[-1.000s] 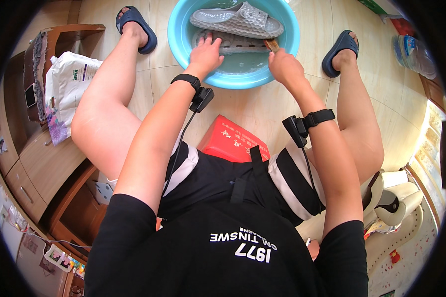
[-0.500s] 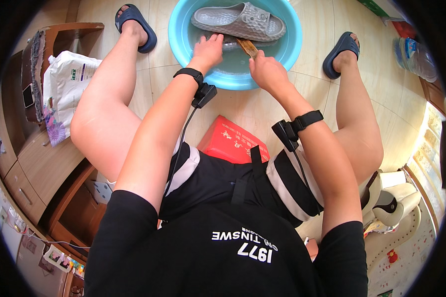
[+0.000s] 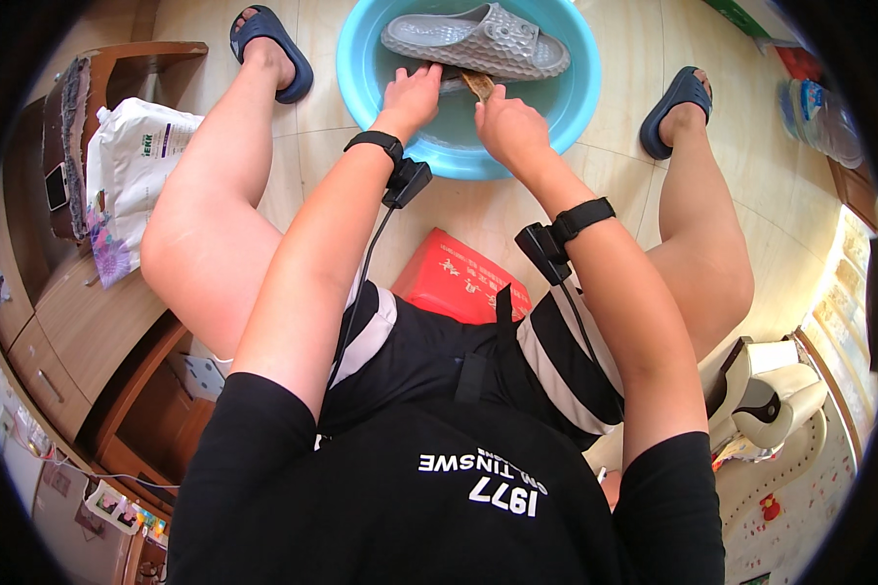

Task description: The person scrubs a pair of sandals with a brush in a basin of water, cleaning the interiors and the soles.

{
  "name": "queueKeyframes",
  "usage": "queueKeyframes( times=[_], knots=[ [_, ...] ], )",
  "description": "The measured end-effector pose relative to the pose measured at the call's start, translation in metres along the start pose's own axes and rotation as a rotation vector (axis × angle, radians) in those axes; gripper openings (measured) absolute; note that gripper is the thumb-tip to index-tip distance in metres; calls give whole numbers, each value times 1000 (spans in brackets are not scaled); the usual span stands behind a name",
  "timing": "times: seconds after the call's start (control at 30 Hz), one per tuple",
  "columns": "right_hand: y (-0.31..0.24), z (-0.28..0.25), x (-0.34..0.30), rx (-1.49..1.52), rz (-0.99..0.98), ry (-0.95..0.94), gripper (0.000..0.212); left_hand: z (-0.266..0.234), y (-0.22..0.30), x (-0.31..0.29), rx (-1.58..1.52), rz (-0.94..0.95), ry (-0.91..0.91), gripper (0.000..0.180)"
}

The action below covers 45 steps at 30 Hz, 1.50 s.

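A light blue basin [image 3: 352, 73] with cloudy water stands on the floor in front of me. One grey textured slipper [image 3: 483, 44] rests across its far side. Nearer to me, a second grey slipper [image 3: 453, 85] lies low in the water, mostly hidden. The fingers of my left hand [image 3: 413, 97] are bent over this lower slipper's left end. My right hand [image 3: 510, 125] is closed round a wooden brush [image 3: 478, 86], whose head reaches the lower slipper. The brush's bristles cannot be made out.
A red box [image 3: 463, 281] sits between my legs, close to the basin. At the left are a white plastic bag [image 3: 132, 156] and wooden drawers [image 3: 78, 341]. Plastic bottles [image 3: 821, 119] stand at the far right, and a cream chair [image 3: 780, 390] nearer right.
My right hand and the brush have shifted slightly left. My left hand stays nearly in place at the lower slipper.
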State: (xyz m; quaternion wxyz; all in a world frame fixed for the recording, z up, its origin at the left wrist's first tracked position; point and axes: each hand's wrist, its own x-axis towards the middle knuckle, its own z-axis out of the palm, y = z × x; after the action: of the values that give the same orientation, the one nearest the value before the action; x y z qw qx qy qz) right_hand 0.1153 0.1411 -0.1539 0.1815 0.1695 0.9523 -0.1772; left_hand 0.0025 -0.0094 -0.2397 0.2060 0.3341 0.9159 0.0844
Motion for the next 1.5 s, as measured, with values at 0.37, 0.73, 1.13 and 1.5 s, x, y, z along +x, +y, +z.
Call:
queueKeyframes(
  times=[0.37, 0.73, 1.13, 1.5],
  knots=[
    [8, -4, 2, -88, -3, 60, 41, -2, -6, -1, -39, 46, -43, 49],
    [21, -2, -7, -73, -54, 109, 35, 0, -12, -1, -134, 90, -132, 50],
    [1, 2, -22, -102, -99, 56, 36, 7, -13, -3, -115, 155, -147, 56],
    [50, -27, -7, -118, -8, 116, 38, -7, -11, -1, -178, 154, -186, 56]
  ],
)
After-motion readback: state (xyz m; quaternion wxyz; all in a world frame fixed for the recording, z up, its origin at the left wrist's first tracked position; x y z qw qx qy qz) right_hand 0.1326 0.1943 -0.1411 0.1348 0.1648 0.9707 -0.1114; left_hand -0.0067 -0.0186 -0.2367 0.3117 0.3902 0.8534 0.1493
